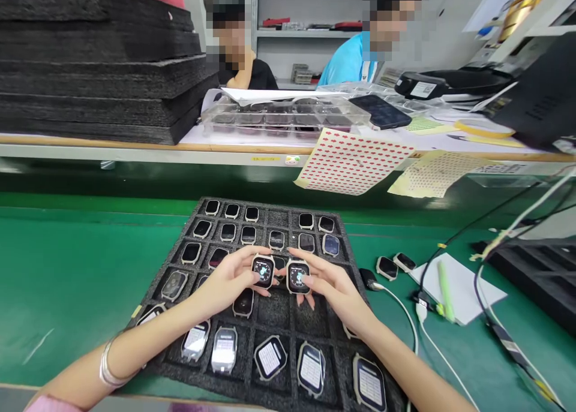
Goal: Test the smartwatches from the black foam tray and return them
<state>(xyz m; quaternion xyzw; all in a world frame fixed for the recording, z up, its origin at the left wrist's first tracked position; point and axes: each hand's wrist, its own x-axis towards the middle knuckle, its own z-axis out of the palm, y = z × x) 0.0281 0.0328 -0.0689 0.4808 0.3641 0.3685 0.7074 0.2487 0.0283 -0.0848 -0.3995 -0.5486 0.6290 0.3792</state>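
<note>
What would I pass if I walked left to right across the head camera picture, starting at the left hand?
Left hand → lit watch it holds → second lit watch → right hand holding that one → two loose watches → green stick → black tray

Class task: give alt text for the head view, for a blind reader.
Left hand and right hand each hold a strapless, lit watch over a black foam tray of more watches on a green table. Two people are beyond.

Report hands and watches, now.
Left hand gripping lit watch; right hand gripping second lit watch. Both above black foam tray. White cables off to the right.
</note>
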